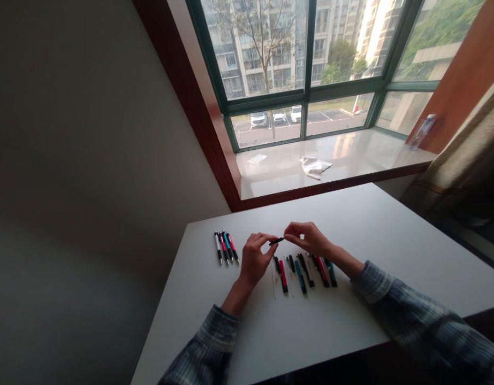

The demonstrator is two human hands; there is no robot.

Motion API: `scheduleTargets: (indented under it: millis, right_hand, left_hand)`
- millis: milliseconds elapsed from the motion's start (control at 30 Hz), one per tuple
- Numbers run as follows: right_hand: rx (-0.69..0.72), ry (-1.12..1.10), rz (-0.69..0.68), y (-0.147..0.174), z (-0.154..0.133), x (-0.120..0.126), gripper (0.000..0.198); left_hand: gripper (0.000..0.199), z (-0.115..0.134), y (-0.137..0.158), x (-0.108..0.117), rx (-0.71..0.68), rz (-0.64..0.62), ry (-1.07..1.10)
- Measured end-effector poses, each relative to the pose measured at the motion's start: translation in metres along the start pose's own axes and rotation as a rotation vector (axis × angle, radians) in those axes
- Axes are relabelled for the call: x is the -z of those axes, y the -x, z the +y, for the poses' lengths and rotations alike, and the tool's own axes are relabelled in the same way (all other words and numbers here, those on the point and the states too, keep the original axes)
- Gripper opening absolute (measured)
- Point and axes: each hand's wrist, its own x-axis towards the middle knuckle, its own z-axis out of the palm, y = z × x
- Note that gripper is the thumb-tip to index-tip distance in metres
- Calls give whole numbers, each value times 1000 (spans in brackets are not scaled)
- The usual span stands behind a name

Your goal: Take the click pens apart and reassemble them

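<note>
My left hand [255,255] pinches a short black pen part [276,241] between thumb and fingertips, above the table. At the part's right end, my right hand [309,239] has thumb and fingers pressed together; whatever small piece they grip is too small to make out. Below the hands lie several taken-apart pen pieces: a red pen barrel [283,276], a teal pen barrel [300,277], black pieces [306,270] and a thin ink refill [274,280]. More red and teal barrels [332,274] lie under my right wrist. Left of my left hand, several whole pens [226,247] rest side by side.
The white table [311,331] meets a wall on the left and a windowsill [271,182] at the back. A crumpled white cloth [314,167], a flat white packet [257,159] and a clear bottle [422,132] are on the sill. A curtain [455,144] hangs at right.
</note>
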Motion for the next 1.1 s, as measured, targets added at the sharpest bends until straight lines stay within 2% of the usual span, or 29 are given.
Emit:
scheduleTargets:
  millis: [233, 467, 667, 767, 933, 1033, 1100]
  right_hand:
    - [16, 17, -52, 1, -2, 2, 28]
    - [-29, 62, -135, 3, -3, -2, 44]
    - [-54, 29, -166, 3, -7, 0, 48]
    - [-68, -11, -166, 3, -9, 0, 49]
    - [-64, -38, -211, 3, -10, -4, 48]
    - [-48, 9, -197, 1, -5, 5, 45]
    - [-57, 62, -140, 0, 2, 20, 41]
  left_hand:
    - [13, 0, 1, 1, -8, -3, 17]
    - [12, 0, 0, 2, -46, -9, 19]
    - [9, 4, -3, 9, -39, -36, 92]
    - [9, 7, -3, 10, 51, -37, 268]
    - [21, 13, -1, 0, 340, -35, 821]
    - [26, 16, 0, -6, 412, 7, 962]
    - [27, 17, -1, -5, 433, 20, 1017]
